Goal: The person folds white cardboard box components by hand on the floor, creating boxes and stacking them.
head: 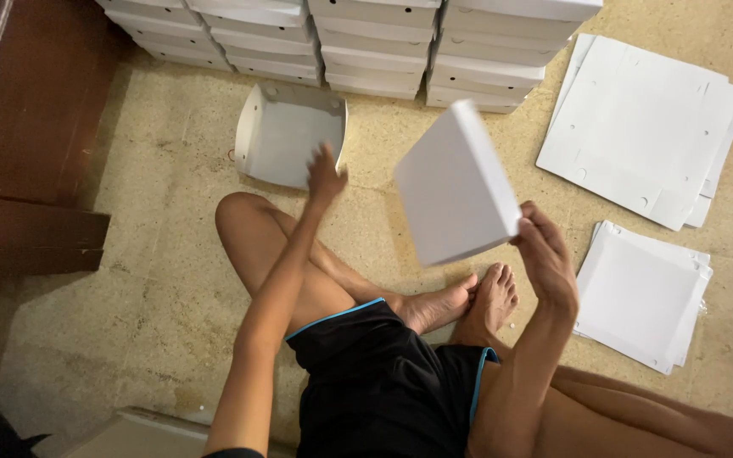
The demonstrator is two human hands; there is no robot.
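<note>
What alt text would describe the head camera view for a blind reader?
A seated person's right hand holds a folded white cardboard box, while the left hand reaches an open white cardboard tray on the floor. Stacked white boxes stand behind.

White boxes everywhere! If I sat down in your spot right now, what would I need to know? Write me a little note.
Left hand: reaching out to the open box tray on the floor ahead, fingertips at its near edge.
Right hand: holding a folded white box lid up in the air by its lower corner.
Done: rows of closed white boxes are stacked along the far side.
Left: two piles of flat, unfolded cardboard sheets, a bigger one and a smaller one, lie on the right.
</note>
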